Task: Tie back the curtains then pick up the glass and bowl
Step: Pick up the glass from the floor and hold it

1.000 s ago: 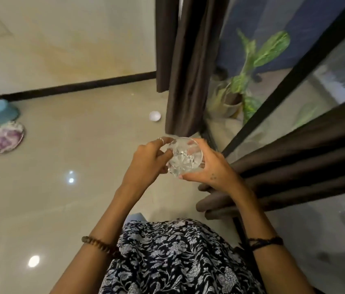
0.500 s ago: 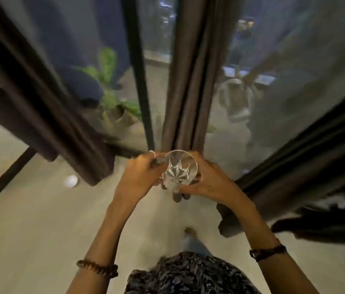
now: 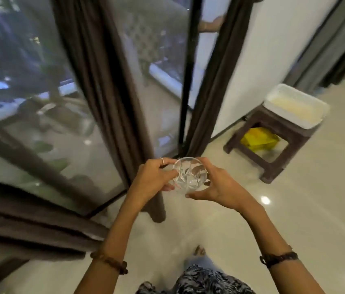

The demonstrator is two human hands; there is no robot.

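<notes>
A clear cut glass point(image 3: 189, 176) is held in front of me, seen from above with its star-cut base showing. My left hand point(image 3: 153, 179) grips its left side, thumb near the rim. My right hand point(image 3: 220, 185) cups its right side, with the thumb under the near edge. Dark brown curtains hang against the glass doors: one gathered panel point(image 3: 103, 85) straight ahead, another point(image 3: 220, 68) by the white wall, a third point(image 3: 25, 221) at the lower left. No bowl is in view.
A brown plastic stool point(image 3: 273, 132) stands at the right with a white tray point(image 3: 296, 105) on top and a yellow bag point(image 3: 258, 139) beneath it. Glossy pale tiled floor point(image 3: 294, 209) spreads right of my hands. My foot point(image 3: 199, 251) shows below.
My view has swung to the right, from the left curtain and plant to the right curtain, wall and stool. Both hands keep hold of the glass in front of me.
</notes>
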